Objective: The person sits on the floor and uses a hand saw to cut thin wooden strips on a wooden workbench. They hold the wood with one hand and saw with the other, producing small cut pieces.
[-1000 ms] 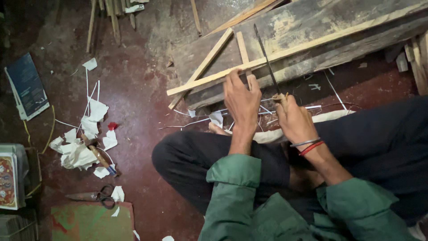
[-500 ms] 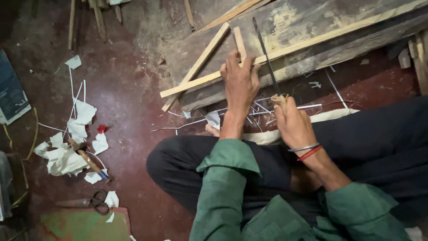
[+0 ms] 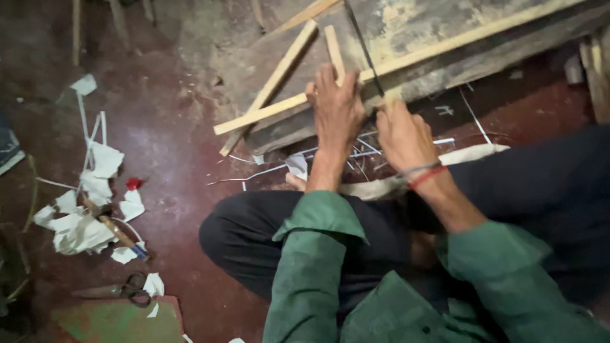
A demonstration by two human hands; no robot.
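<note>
I sit cross-legged on a dark red floor in green sleeves and dark trousers. My left hand (image 3: 337,108) presses flat on a long pale wooden strip (image 3: 267,113) that lies across a worn wooden plank (image 3: 445,44). My right hand (image 3: 401,132), with red and grey bands at the wrist, grips the handle of a thin dark blade (image 3: 363,47) that stands against the strip beside my left hand. Thin pale shavings (image 3: 368,152) lie scattered under both hands.
Two more wooden slats (image 3: 279,76) lean on the plank. Torn white paper scraps (image 3: 89,203), a wooden-handled tool (image 3: 114,228) and scissors (image 3: 127,289) lie on the floor at left. A green board (image 3: 121,321) sits at bottom left.
The view has drifted, so the floor items slid left and the plank rose in the frame. Both hands stay on the strip and blade, with the left hand reaching slightly farther forward.
</note>
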